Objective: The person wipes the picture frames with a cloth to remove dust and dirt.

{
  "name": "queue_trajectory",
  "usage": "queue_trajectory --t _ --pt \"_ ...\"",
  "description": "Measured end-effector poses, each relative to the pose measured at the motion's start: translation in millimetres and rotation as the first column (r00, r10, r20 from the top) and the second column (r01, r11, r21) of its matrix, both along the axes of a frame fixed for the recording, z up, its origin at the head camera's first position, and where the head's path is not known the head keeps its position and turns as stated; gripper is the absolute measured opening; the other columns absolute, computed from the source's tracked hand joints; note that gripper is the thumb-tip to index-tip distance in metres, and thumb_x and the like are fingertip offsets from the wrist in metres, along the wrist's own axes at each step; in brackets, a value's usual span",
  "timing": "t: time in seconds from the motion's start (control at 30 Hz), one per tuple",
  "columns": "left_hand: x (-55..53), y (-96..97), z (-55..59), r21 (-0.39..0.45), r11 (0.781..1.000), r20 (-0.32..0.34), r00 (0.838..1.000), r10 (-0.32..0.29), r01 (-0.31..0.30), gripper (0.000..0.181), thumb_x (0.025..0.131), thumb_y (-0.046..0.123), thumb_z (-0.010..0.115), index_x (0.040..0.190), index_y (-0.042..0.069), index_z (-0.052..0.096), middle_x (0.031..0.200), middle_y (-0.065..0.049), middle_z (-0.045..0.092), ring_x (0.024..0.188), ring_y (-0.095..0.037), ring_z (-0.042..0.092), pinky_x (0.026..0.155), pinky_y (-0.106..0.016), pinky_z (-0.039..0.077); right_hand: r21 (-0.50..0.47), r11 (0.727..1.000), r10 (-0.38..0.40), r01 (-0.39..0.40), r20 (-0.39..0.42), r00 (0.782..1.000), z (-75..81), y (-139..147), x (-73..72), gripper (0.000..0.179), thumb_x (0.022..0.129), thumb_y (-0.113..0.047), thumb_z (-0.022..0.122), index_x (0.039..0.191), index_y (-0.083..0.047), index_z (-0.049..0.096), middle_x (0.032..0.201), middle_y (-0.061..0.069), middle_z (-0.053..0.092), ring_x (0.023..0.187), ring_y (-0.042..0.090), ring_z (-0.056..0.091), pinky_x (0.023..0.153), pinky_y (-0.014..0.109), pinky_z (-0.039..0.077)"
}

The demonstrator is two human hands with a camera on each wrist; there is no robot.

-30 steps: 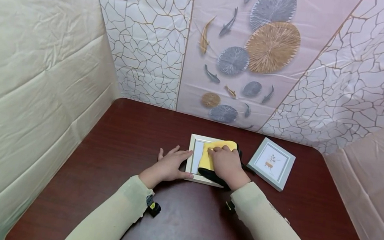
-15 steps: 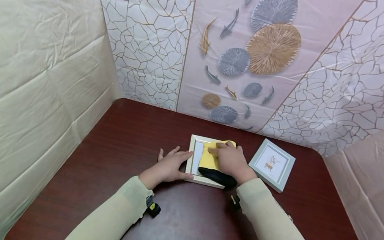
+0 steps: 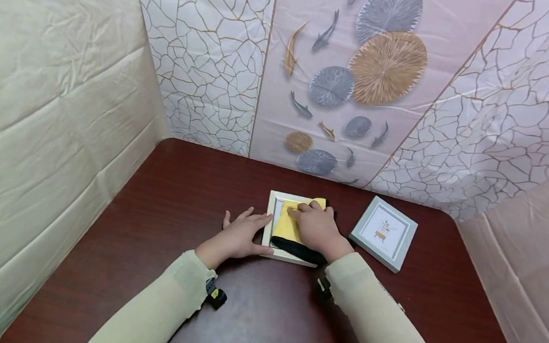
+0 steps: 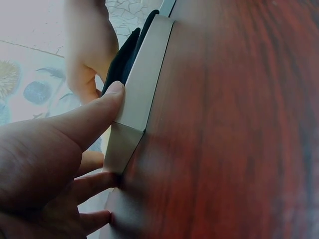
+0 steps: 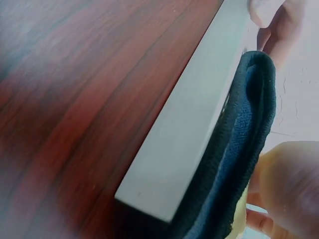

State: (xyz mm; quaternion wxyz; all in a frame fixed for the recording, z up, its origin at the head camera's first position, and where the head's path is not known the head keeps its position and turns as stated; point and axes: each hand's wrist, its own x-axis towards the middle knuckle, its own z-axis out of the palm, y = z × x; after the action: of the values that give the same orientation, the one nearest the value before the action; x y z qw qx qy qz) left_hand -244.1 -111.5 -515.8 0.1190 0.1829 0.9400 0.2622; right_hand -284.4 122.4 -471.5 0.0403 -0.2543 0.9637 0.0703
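The right grip (image 3: pixel 318 227) lay atop the yellow cloth (image 3: pixel 286 230), its fingers bent with their tips on the yellow face; whether they pinched a fold I could not tell. The cloth lay beneath it and stuck out to its left, over the glazed face of the pale frame (image 3: pixel 272 203), with the black edging (image 3: pixel 292 247) slanting along the near side from left to a slightly nearer right. Dark material also showed past the frame's right side. The left grip (image 3: pixel 236 236) was spread wide, thumb on the near rim and fingers at the left side, bracing the near-left corner without curling round it. The frame lay face up just right of that grip, its left side running near to far; the cloth hid too much to tell its long axis. Farther right, apart from the pale frame, a grey-blue frame (image 3: pixel 383 234) lay face up on the dark red counter (image 3: pixel 195 186), long axis slanting from far right to near left, its drawn pot's plant pointing far. The fish-patterned backdrop (image 3: pixel 333 87) rose behind the counter's far edge.
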Motion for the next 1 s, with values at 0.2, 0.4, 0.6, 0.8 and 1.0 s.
queue_trajectory --t 0.2,0.4,0.6,0.8,1.0 --pt "1.2 -0.3 1.0 0.004 1.0 0.002 1.0 -0.002 0.002 0.096 0.096 0.062 0.081 0.174 0.029 0.035 0.175 0.001 0.039 0.169 -0.032 0.013 0.121 -0.083 -0.003 -0.018 1.0 0.025 -0.025 0.013 1.0 -4.2 -5.9 -1.2 0.048 0.115 -0.015 0.053 0.162 -0.026 0.059 0.161 0.011 0.057 0.138 0.037 0.052 0.103 0.07 0.043" --pt "0.3 -2.3 1.4 -0.001 1.0 -0.002 1.0 -0.018 0.018 0.097 0.096 0.063 0.079 0.175 0.03 0.033 0.176 0.001 0.038 0.168 -0.033 0.014 0.12 -0.084 -0.001 -0.034 0.999 0.035 -0.035 0.002 0.999 -6.4 -6.4 -3.5 0.048 0.115 -0.016 0.054 0.161 -0.026 0.06 0.161 0.011 0.058 0.138 0.036 0.052 0.102 0.068 0.044" --pt "-2.3 -5.8 -1.4 0.002 0.999 0.013 0.999 -0.037 0.037 0.104 0.093 0.063 0.083 0.176 0.029 0.031 0.177 0.001 0.036 0.169 -0.033 0.012 0.12 -0.083 -0.001 -0.064 0.997 0.035 -0.034 0.015 0.999 -6.7 -3.5 -4.3 0.049 0.114 -0.015 0.053 0.161 -0.028 0.06 0.162 0.012 0.057 0.14 0.038 0.052 0.102 0.07 0.044" --pt "-2.5 -5.4 -0.5 0.003 0.999 0.009 0.999 -0.034 0.034 0.108 0.089 0.063 0.086 0.176 0.029 0.031 0.177 0.002 0.037 0.169 -0.031 0.013 0.12 -0.083 -0.001 -0.093 0.994 0.053 -0.051 0.017 0.998 -4.4 0.6 -3.6 0.05 0.112 -0.012 0.054 0.158 -0.027 0.063 0.159 0.012 0.059 0.137 0.039 0.054 0.099 0.069 0.046" --pt "-2.2 -2.7 -0.4 -0.012 1.0 -0.004 1.0 -0.018 0.018 0.108 0.088 0.066 0.086 0.175 0.03 0.033 0.176 0.003 0.038 0.169 -0.029 0.014 0.121 -0.082 0.0 -0.12 0.99 0.083 -0.079 0.025 0.996 -0.1 2.3 1.7 0.049 0.109 -0.009 0.058 0.154 -0.026 0.068 0.155 0.013 0.062 0.134 0.038 0.057 0.098 0.072 0.047"
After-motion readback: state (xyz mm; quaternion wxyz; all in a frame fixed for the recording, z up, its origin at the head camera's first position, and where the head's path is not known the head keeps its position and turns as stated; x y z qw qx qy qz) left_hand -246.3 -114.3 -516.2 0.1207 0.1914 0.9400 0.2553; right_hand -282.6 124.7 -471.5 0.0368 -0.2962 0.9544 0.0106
